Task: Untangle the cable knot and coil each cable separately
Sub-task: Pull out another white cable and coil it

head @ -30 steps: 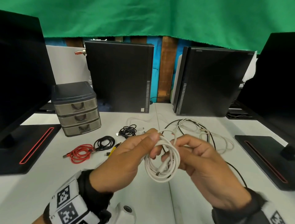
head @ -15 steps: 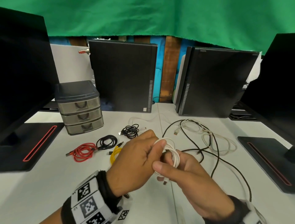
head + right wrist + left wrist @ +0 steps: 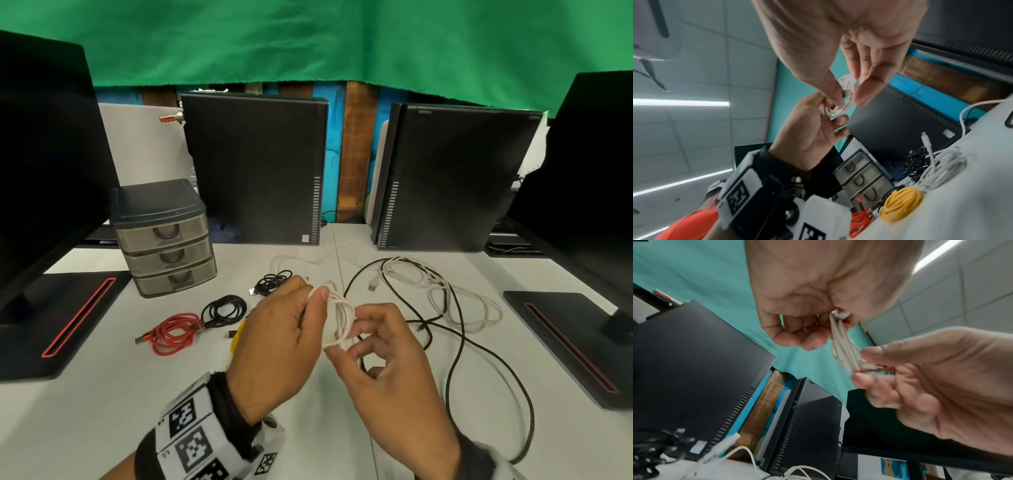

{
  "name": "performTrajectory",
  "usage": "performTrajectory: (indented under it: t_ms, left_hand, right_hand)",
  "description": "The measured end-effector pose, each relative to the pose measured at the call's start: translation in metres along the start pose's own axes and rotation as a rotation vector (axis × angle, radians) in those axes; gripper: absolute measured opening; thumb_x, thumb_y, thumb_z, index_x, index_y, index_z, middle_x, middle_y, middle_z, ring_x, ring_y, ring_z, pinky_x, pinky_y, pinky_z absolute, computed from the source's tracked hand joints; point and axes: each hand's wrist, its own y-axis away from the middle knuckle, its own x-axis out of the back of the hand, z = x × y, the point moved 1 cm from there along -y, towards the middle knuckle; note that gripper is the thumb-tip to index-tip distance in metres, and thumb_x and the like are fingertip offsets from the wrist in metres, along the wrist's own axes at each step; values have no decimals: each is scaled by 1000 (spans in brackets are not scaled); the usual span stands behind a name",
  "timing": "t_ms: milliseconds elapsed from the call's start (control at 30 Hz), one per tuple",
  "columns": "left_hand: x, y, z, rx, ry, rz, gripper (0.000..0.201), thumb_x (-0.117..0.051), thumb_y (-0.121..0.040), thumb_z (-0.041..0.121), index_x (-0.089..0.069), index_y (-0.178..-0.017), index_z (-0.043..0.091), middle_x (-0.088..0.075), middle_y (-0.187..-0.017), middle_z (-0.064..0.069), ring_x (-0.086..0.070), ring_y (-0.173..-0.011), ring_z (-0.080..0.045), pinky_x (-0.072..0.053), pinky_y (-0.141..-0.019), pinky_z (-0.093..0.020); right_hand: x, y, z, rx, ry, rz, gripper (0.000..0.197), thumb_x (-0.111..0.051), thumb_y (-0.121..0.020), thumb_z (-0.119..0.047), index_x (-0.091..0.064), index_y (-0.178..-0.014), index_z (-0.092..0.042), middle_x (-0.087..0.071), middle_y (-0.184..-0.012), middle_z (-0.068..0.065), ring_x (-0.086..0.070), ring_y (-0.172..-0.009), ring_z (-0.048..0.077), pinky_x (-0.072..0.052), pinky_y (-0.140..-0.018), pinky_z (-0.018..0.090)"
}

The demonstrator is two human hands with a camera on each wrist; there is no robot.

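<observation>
A small white cable coil (image 3: pixel 339 320) hangs in the air between both hands above the table's middle. My left hand (image 3: pixel 317 296) pinches its top with thumb and forefinger; the left wrist view shows the coil (image 3: pixel 842 344) hanging from that pinch. My right hand (image 3: pixel 347 337) pinches the coil's lower end, its other fingers spread; the coil (image 3: pixel 842 100) also shows in the right wrist view. A loose tangle of black and white cables (image 3: pixel 442 298) lies on the table to the right. Red (image 3: pixel 171 334), black (image 3: pixel 224 310), small black (image 3: pixel 272 284) and yellow (image 3: pixel 236 337) coils lie to the left.
A grey three-drawer unit (image 3: pixel 164 236) stands at the back left. Two black computer towers (image 3: pixel 253 168) (image 3: pixel 455 178) line the back. Monitor bases with red stripes sit at the left (image 3: pixel 58 325) and right (image 3: pixel 565 342). Another white cable (image 3: pixel 298 262) lies behind the hands.
The white loops went from a wide hanging ring to a tight small bundle. My right hand closed over it, then spread its fingers and now pinches the lower end.
</observation>
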Motion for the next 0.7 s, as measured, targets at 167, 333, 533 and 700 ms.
performTrajectory:
  t_ms: [167,333,533,700]
  left_hand:
    - [7,-3,-3,-14,11,-6,41,-34,-104,39,-44,-69,20,-43,-66,5,-46,-62,-17,-42,-57,-42]
    - [2,-1,1,1,58,-16,42,-32,-103,41,-40,-68,19,-41,-65,5,-42,-61,-16,-40,-57,-37]
    - [18,-12,-4,88,179,42,43,-35,-106,33,-43,-67,16,-41,-60,11,-41,-57,-6,-33,-55,-15]
    - [18,-13,-5,120,394,-181,45,-34,-101,42,-45,-67,14,-41,-63,5,-39,-62,-11,-35,-62,-26]
  right_hand:
    - [6,-5,-3,-37,-35,32,20,-79,-83,-20,-60,-78,-23,-69,-73,2,-68,-62,20,-55,-53,35]
    - [4,-3,-6,-106,-136,3,20,-78,-83,-11,-58,-80,-9,-70,-67,12,-71,-61,24,-55,-55,33]
    - [1,11,-18,20,-58,-2,20,-79,-81,-18,-62,-80,-27,-71,-72,3,-67,-63,22,-53,-58,36]
    - [12,-11,-15,-22,-30,8,43,-79,-76,-39,-61,-115,-43,-66,-113,-24,-66,-99,3,-57,-68,23]
